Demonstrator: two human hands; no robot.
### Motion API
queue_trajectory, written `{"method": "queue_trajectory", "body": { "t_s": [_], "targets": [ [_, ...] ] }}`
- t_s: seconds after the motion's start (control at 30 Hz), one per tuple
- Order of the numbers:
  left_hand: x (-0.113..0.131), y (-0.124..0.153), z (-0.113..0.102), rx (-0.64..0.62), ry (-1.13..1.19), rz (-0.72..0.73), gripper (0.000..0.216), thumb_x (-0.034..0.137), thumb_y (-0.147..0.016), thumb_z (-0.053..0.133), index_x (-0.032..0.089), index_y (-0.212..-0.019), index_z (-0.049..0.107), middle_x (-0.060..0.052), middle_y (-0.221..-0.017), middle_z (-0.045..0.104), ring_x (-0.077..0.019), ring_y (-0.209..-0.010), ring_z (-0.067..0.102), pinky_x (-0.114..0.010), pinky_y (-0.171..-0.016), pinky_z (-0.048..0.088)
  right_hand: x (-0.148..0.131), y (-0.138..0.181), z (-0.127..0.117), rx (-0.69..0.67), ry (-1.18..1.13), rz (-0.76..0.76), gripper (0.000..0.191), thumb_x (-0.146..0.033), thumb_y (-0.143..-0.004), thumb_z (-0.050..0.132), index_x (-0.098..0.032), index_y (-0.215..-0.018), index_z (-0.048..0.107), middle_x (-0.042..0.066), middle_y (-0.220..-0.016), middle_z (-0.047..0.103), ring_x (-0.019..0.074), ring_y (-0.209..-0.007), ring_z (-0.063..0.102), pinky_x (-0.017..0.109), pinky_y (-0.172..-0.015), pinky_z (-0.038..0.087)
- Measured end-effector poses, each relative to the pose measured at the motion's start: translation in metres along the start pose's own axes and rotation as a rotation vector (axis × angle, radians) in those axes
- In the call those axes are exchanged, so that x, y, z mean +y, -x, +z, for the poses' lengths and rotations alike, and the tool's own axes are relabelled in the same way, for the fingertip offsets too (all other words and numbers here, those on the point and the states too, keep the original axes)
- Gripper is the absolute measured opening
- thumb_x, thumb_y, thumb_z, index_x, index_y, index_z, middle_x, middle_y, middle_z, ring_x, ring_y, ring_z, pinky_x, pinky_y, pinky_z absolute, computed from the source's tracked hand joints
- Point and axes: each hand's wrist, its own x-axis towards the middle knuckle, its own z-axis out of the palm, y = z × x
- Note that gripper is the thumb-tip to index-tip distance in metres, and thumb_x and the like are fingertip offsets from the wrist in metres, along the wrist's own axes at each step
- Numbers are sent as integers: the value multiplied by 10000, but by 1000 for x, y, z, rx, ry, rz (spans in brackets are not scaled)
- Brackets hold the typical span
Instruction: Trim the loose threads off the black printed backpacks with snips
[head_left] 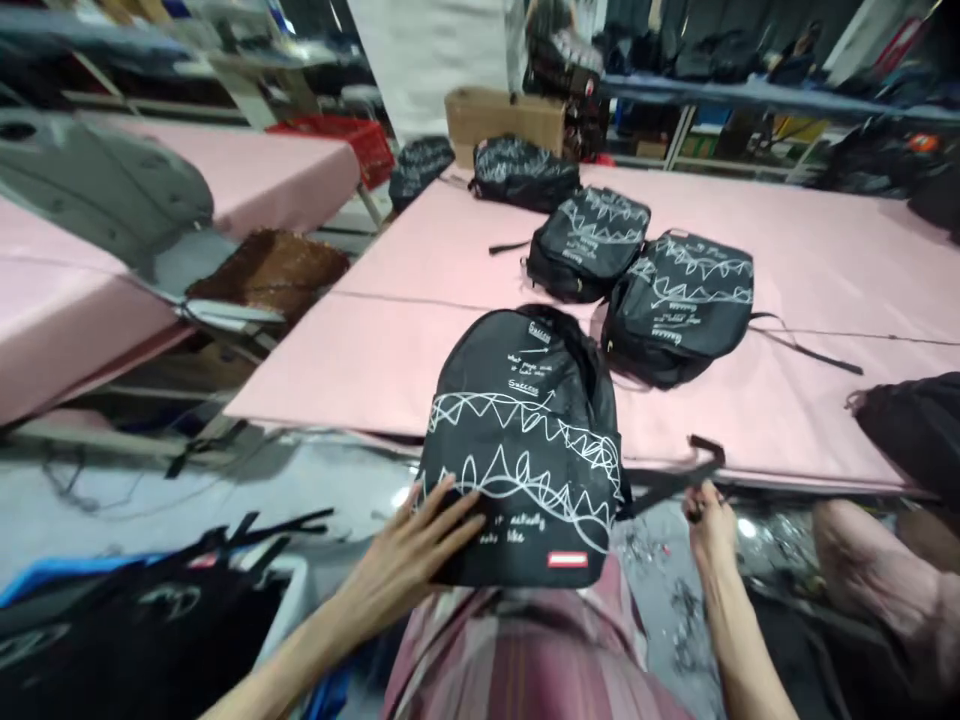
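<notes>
A black backpack (517,470) with white scribbled lines and lettering stands against the front edge of the pink table, over my lap. My left hand (431,535) lies on its lower left front with the fingers spread. Off to the backpack's right, my right hand (709,510) is closed around a black strap (667,487) that runs out from the bag's side. The strap's end sticks up above the fingers. A small dark item, perhaps scissors, shows in the same hand, but I cannot make it out.
More printed backpacks lie on the pink table (390,370), the nearest a black backpack (686,300) just beyond. At lower left stands a blue-and-white bin (292,600) of black bags. Another person's leg (862,560) is at right. A chair (172,240) stands left.
</notes>
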Motion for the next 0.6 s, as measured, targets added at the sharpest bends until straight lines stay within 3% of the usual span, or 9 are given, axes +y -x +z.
{"method": "queue_trajectory", "body": {
  "t_s": [0.1, 0.17, 0.37, 0.6],
  "targets": [
    [38, 39, 53, -114, 18, 0, 450, 321, -834, 494, 233, -1275, 470, -82, -1328, 493, -277, -1280, 363, -580, -1072, 65, 7, 15, 5, -117, 173, 47, 354, -455, -598, 674, -141, -756, 628, -2, -570, 581, 77, -435, 421, 214, -405, 317],
    [51, 49, 67, -126, 61, -56, 440, 330, -857, 469, 243, -1289, 453, -90, -1343, 474, -266, -1304, 326, -593, -1060, -12, 9, 24, 0, -153, 275, 46, 364, -443, -608, 670, -121, -774, 642, 20, -588, 600, 88, -454, 425, 226, -426, 325],
    [52, 29, 54, -136, 147, -135, 491, 294, -808, 538, 243, -1291, 458, -96, -1374, 428, -274, -1299, 338, -540, -1090, 96, 6, 56, -18, -152, 470, -55, 364, -426, -680, 615, -127, -887, 634, 8, -641, 614, 95, -498, 400, 230, -481, 318],
    [60, 20, 49, -130, 178, -111, 486, 210, -795, 536, 261, -1275, 481, -101, -1376, 424, -281, -1289, 354, -527, -1082, 171, 13, 91, 12, -302, 521, -69, 315, -428, -740, 576, -132, -829, 640, 22, -629, 629, 152, -615, 531, 271, -620, 405]
  ]
}}
